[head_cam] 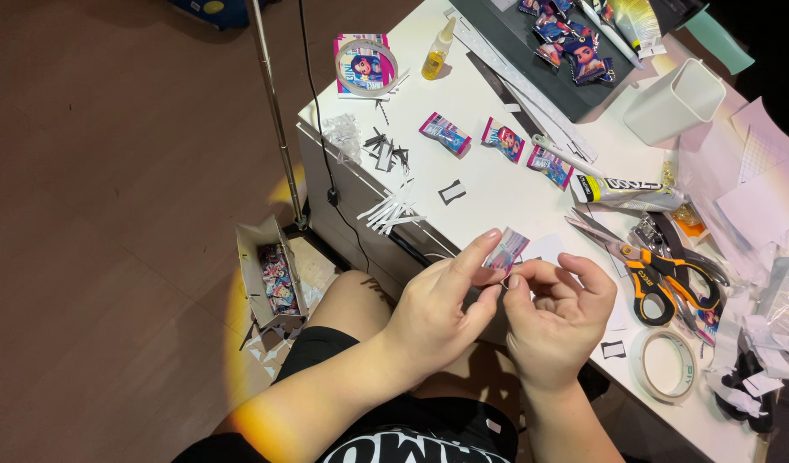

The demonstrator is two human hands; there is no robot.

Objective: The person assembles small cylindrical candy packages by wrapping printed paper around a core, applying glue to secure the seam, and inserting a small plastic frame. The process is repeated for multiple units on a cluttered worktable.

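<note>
Tiny printed packet pinched by both hands at table edge.

Both hands, the left hand and the right hand, pinch a tiny pink-and-blue packet between them at the table edge. Three similar small packets lie in a row mid-table. A larger pink pack sits under a tape ring. More glossy blue packets pile on the dark mat. A white tube with a yellow-and-black label lies by the scissors.
</note>
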